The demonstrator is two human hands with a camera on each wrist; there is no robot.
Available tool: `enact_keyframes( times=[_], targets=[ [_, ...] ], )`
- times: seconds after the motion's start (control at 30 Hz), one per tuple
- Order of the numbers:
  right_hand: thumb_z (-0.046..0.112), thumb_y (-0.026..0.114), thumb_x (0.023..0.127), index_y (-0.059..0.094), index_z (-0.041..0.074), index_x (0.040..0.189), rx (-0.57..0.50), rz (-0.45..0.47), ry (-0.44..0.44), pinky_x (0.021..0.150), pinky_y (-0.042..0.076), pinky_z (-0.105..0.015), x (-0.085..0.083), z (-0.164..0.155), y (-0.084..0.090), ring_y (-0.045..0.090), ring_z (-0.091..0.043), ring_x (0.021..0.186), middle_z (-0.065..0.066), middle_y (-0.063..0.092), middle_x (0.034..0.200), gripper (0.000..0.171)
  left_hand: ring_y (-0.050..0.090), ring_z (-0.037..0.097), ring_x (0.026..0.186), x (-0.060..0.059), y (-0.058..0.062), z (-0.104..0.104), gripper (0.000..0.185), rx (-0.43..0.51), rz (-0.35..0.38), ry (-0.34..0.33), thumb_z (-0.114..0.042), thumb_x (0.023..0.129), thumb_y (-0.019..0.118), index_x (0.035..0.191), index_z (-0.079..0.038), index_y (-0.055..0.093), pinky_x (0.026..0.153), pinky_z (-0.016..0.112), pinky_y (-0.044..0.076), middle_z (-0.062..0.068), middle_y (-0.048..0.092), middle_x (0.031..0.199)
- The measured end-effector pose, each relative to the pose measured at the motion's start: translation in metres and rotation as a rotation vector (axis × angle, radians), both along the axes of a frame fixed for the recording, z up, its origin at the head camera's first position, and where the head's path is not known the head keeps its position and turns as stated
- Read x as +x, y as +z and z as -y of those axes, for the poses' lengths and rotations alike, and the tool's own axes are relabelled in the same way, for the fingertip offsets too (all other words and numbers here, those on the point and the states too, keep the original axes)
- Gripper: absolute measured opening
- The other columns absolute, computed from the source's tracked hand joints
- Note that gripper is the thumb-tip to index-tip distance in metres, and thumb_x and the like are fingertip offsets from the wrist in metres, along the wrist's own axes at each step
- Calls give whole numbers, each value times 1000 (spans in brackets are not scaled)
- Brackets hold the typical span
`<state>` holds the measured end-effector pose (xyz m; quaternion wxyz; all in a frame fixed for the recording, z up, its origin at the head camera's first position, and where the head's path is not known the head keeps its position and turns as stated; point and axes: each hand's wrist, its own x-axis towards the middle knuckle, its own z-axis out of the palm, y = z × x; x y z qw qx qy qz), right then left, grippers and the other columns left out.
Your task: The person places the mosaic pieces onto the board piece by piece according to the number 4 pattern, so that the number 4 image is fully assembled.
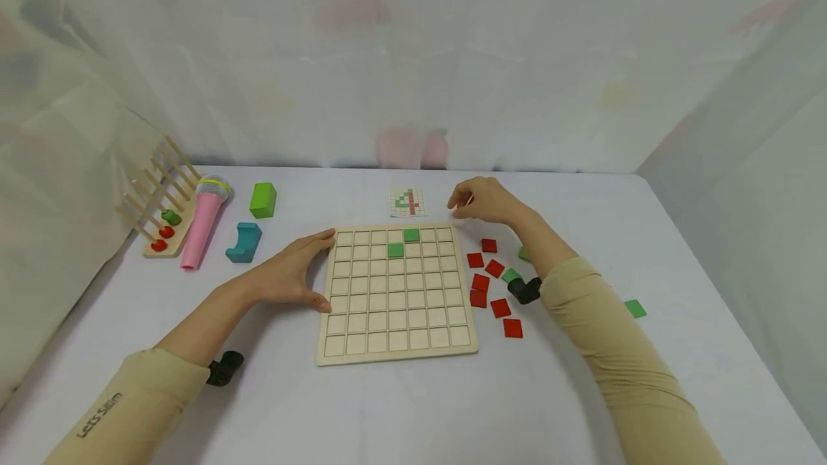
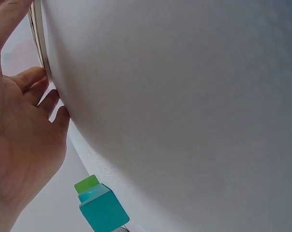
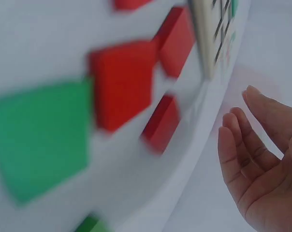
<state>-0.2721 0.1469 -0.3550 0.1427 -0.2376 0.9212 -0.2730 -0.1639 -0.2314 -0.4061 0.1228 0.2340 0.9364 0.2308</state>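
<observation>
White table (image 1: 388, 407) under draped white sheeting, left hand (image 1: 291, 278) flat against grid board (image 1: 397, 350), right hand (image 1: 484, 199) relaxed, empty

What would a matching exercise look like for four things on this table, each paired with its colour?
Things:
1. microphone
2. curved block
3. squares set in the board
4. loose squares beside the board

Colours:
A. teal
B. mostly red
C. pink
D. green

Pairs: 1-C, 2-A, 3-D, 4-B

"Lets Sem" on the left sleeve (image 1: 110, 415)
</observation>
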Motion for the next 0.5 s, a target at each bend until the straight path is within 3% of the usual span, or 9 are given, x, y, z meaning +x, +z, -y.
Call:
enact_keyframes(
  times=[0.27, 0.5],
  targets=[
    [14, 69, 89, 71, 6, 108, 77, 36, -71, 74, 50, -28, 0, -40, -7, 65, -25, 93, -11, 68, 99, 21, 22, 44, 150, 1, 1, 3, 125, -7, 3, -4, -58, 59, 89, 151, 3, 31, 119, 63, 24, 17, 19, 166],
    [14, 68, 90, 71, 6, 106, 132, 99, -100, 68, 47, -25, 1, -66, -9, 58, -18, 78, -6, 63, 87, 19, 21, 43, 151, 1, 1, 3, 125, -8, 7, -3, -58, 59, 88, 152, 2, 31, 120, 62, 24, 16, 18, 166]
  ],
)
